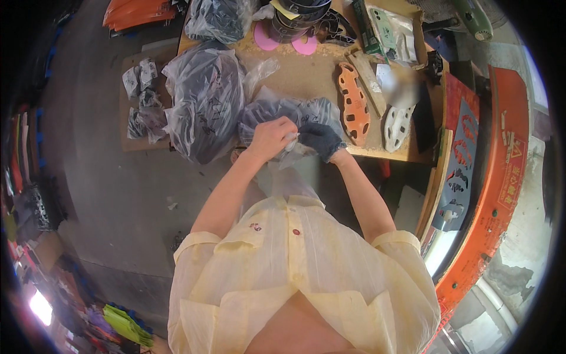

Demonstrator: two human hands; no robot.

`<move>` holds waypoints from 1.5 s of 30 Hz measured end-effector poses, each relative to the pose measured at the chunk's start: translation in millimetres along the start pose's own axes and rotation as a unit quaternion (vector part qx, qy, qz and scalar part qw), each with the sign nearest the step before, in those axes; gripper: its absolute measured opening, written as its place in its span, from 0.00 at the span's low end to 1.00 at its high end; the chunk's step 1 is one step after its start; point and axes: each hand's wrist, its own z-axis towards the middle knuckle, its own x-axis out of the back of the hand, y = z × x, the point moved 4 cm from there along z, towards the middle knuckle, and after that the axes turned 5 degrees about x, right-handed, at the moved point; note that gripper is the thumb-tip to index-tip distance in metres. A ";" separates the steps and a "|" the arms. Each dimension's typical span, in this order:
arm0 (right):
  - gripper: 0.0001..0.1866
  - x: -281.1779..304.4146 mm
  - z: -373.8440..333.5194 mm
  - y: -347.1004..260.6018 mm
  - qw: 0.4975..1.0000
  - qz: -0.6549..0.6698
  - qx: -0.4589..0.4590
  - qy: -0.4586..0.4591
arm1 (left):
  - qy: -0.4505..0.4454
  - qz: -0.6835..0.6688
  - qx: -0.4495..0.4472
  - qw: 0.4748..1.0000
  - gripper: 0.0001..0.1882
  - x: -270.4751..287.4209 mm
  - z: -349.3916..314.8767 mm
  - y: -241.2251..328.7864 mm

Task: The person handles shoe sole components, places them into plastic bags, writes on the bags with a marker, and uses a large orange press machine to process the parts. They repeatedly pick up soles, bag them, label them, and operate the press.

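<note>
At the table's near edge lies a clear plastic bag (323, 112) with dark contents and handwriting on it. My bare left hand (274, 137) is closed on the gathered near end of this bag, its fingers curled in. Close beside it, my right hand (320, 140), in a dark grey glove, is closed on the same gathered plastic. A loose tail of the film hangs down between the two hands. The gloved fingertips are partly hidden. Just to the left rests a larger plastic bag (206, 103), also filled with dark pieces.
An orange slotted plate (354, 105) and a white slotted plate (398, 127) lie right on the table (377, 147), beside a wooden strip (367, 82). Black rolls (298, 17) and pink discs stand at the back. Small bags (141, 79) sit on cardboard at left; an orange panel (501, 177) borders the right.
</note>
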 end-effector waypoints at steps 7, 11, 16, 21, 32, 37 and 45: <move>0.13 -16.7 7.3 15.4 0.950 -0.303 0.024 0.075 | -0.085 0.105 -0.088 0.987 0.02 1.7 -15.4 -3.2; 0.13 -37.0 14.4 31.4 0.934 -0.347 0.044 0.080 | -0.131 0.185 -0.085 0.970 0.03 -3.1 -43.6 -0.1; 0.13 -19.4 26.6 31.9 0.981 -0.186 -0.007 0.061 | 0.048 0.044 0.026 0.998 0.08 24.3 -76.2 -5.8; 0.09 6.0 12.8 -30.6 0.994 -0.091 0.036 -0.040 | 0.168 -0.215 0.279 0.921 0.10 45.3 -107.7 -29.6; 0.06 28.8 7.5 -118.4 0.953 0.301 0.008 -0.018 | 0.475 0.044 0.426 0.769 0.27 108.8 -162.9 -66.8; 0.08 7.8 11.8 -134.0 0.975 0.187 0.106 -0.047 | 0.415 0.003 0.525 0.743 0.38 102.0 -148.4 -87.1; 0.09 -37.2 -24.4 -133.7 0.988 0.140 0.017 -0.071 | 0.386 -0.328 0.413 0.757 0.28 86.4 -168.8 -101.5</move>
